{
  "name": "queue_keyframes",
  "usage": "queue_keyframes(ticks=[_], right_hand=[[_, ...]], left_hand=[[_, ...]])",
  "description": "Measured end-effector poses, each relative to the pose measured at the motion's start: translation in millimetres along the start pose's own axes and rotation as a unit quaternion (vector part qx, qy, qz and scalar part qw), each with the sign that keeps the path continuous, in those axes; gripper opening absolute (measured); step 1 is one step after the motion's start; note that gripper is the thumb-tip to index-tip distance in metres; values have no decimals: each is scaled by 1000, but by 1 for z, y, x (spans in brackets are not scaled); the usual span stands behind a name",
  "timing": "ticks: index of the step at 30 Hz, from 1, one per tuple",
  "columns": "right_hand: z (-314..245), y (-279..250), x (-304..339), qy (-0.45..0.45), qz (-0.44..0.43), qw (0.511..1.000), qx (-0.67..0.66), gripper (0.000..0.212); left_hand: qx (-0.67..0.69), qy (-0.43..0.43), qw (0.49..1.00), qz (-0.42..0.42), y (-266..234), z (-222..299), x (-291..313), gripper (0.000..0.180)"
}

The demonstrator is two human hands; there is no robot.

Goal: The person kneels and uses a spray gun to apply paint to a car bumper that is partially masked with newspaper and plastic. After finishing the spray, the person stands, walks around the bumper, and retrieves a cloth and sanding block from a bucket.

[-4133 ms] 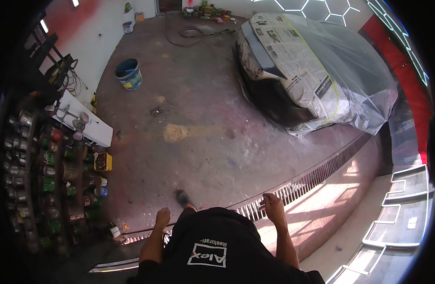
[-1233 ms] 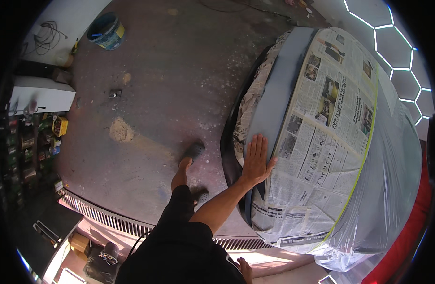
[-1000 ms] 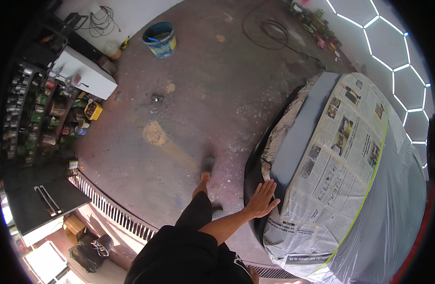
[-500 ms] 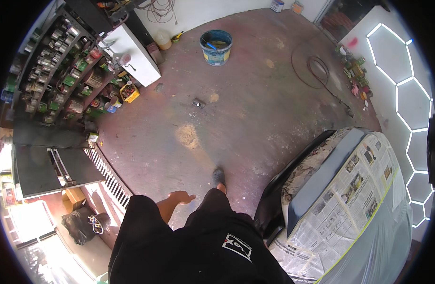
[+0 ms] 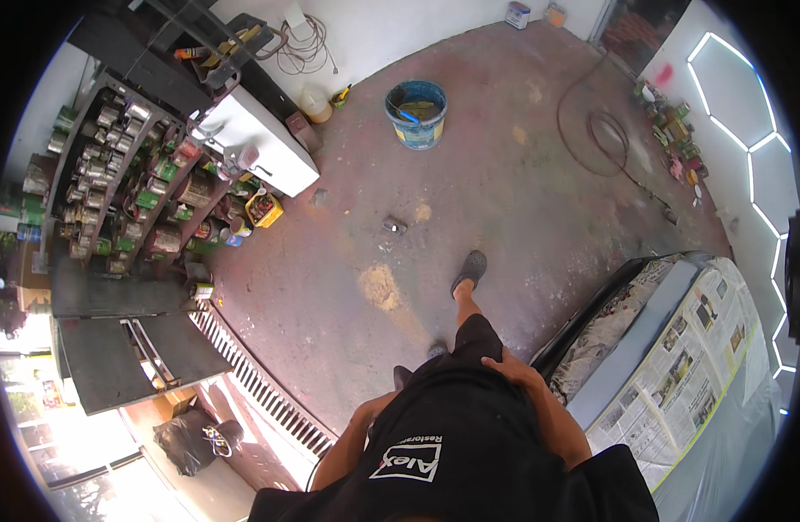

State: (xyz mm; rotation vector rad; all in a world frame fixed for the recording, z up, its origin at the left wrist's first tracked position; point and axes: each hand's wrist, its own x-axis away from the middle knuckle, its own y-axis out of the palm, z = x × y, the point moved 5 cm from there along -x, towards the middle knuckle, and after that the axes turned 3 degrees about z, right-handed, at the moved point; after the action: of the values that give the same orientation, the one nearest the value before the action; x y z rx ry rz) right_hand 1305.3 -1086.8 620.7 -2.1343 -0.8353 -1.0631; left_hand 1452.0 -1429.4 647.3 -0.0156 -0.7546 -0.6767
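My right hand [image 5: 510, 367] hangs beside my right thigh, and its fingers, loosely stretched out, lie against the black shorts [image 5: 476, 337]. Nothing shows in that hand. My left forearm [image 5: 352, 439] runs down along my left side. At its end the left hand [image 5: 380, 405] is mostly covered by the black shirt [image 5: 487, 435], so its fingers cannot be made out. One foot in a grey clog [image 5: 472, 268] is stretched forward on the floor. The other clog [image 5: 437, 350] shows only in part, in front of the shorts.
On the right stands a car part covered with newspaper [image 5: 678, 383] and plastic sheeting. A blue bucket [image 5: 417, 117] stands ahead, and a small dark object [image 5: 394, 226] lies nearer. Shelves of cans [image 5: 130, 187] and a floor grate [image 5: 261, 383] are at left; a hose [image 5: 607, 139] curls at right.
My left hand has drawn back from in front of me to my side. The right hand has come into view at the thigh. One foot has stepped forward, and the scene has shifted.
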Motion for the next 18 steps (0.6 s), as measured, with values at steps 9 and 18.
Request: queue_keyframes(ticks=[9,18], right_hand=[[-66,-121,-176,-99,20,976,193,82],[-233,-225,-206,-241,-8,968,68,40]], left_hand=[[-69,-269,959,52,-169,184,-102,65],[8,-85,926,367,-367,352,-250,72]])
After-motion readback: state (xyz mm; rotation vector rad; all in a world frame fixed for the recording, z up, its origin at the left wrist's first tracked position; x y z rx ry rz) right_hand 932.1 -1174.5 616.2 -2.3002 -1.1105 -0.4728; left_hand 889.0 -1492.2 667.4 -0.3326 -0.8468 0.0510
